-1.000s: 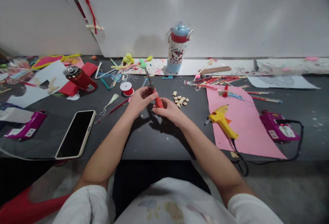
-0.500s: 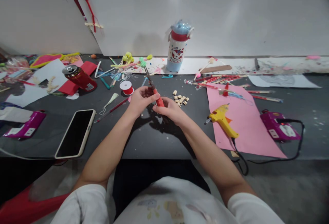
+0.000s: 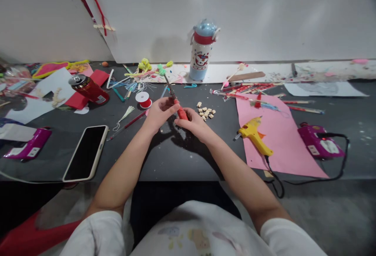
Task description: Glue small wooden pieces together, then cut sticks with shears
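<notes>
A pair of scissors (image 3: 182,114) with red handles and dark metal blades points away from me, blades up and slightly left. My right hand (image 3: 194,123) is closed round the handles from the right. From the left, my left hand (image 3: 158,115) is closed at the scissors too, its thumb on the red handle near the pivot; its other fingers are partly hidden, and I cannot see whether they hold anything small. Just right of the hands lies a small pile of short cut wooden pieces (image 3: 205,111). A spool of red ribbon (image 3: 143,100) stands left of my left hand.
A yellow glue gun (image 3: 255,134) lies on pink paper (image 3: 282,142) at the right, its cord leading to a purple power strip (image 3: 319,142). At the left are a phone (image 3: 85,153) and a tilted red can (image 3: 89,89). A water bottle (image 3: 202,52) stands at the back.
Both hands stay on the scissors with almost the same grip. The view has shifted very slightly; the objects on the table lie as before.
</notes>
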`<state>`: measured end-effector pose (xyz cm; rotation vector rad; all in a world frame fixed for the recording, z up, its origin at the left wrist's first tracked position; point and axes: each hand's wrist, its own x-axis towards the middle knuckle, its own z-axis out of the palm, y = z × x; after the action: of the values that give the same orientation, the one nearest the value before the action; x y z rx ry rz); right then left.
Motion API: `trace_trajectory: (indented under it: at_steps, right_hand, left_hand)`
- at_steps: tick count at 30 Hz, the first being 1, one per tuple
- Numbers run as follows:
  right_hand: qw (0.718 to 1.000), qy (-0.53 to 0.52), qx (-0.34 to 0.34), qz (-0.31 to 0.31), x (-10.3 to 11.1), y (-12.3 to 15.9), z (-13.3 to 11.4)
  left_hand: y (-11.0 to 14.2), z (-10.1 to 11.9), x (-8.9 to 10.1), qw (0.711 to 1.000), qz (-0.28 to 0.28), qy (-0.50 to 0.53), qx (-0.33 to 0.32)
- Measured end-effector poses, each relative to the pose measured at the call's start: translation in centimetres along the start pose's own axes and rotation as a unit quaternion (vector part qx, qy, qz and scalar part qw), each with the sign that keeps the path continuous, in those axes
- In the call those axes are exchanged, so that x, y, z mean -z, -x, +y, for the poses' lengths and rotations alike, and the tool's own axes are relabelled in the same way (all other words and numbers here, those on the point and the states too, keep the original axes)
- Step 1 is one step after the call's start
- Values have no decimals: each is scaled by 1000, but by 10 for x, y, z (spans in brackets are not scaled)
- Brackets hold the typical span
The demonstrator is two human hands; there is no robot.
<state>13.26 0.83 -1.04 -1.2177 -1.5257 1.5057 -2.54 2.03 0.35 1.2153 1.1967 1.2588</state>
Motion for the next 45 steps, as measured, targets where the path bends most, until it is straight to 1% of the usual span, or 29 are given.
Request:
trace_trajectory:
  at_steps: [1,3,5,6,8,10,11,12,14,17,19,23,25,27,29,30,32,34,35,36,37,38,41,43,45]
  right_hand:
    - [1000,25,6,14,1,0,-1]
    - [994,93,31,48,2,0,-1]
    - [978,171,78,90,2,0,-1]
    - [966,208,104,111,2,0,0]
    - [936,278,152,152,2,-1,3]
    - [904,340,184,182,2,-2,7]
    - [888,369,194,192,2,-2,9]
    - [874,395,202,198,3,-2,10]
    - [853,432,215,198,3,-1,12]
    - [837,465,222,183,3,2,12]
    - [832,478,223,171,2,3,12]
    - [825,490,224,171,2,5,11]
    - [822,492,224,181,2,4,12]
    - [825,482,222,192,2,3,11]
    - [846,449,209,196,1,2,9]
    - [864,420,199,196,1,2,8]
    - [911,330,170,182,1,1,5]
    - [962,201,127,136,2,1,2]
    - [982,126,101,100,3,1,0]
    - [994,52,74,57,5,1,-2]
    - [999,-21,45,12,6,1,-3]
    - [996,-88,16,-31,8,2,-5]
    - [960,-242,-46,-131,13,4,-8]
    - [934,-297,-64,-187,15,5,-10]
    - [916,-319,-72,-235,17,5,-9]
  left_hand:
    - [-1,-1,1,1000,12,-5,-6]
    - [-4,-4,3,998,56,-16,-24]
    - [-7,-6,5,992,112,-31,-49]
    - [-8,-7,7,987,140,-42,-70]
    - [-8,-7,11,969,193,-77,-136]
    - [-5,-5,15,940,234,-121,-218]
    - [-4,-3,17,926,246,-145,-248]
    - [-2,-1,19,915,251,-170,-267]
    - [1,3,22,904,243,-221,-273]
    - [3,6,27,886,231,-287,-282]
    - [3,7,28,877,233,-309,-285]
    - [2,5,27,880,248,-311,-259]
    - [3,4,24,886,232,-322,-239]
    - [4,3,21,894,206,-332,-219]
    - [6,3,17,901,189,-330,-209]
    - [7,4,15,903,187,-325,-208]
    - [7,4,13,909,198,-301,-212]
    - [5,3,14,919,216,-260,-204]
    - [3,3,15,925,224,-237,-196]
    - [0,2,16,932,231,-211,-185]
    - [-3,1,18,939,234,-182,-174]
    - [-6,0,20,946,235,-151,-165]
    - [-15,-4,25,968,213,-29,-126]
    - [-19,-6,27,976,190,28,-101]
    - [-22,-8,29,983,153,55,-87]
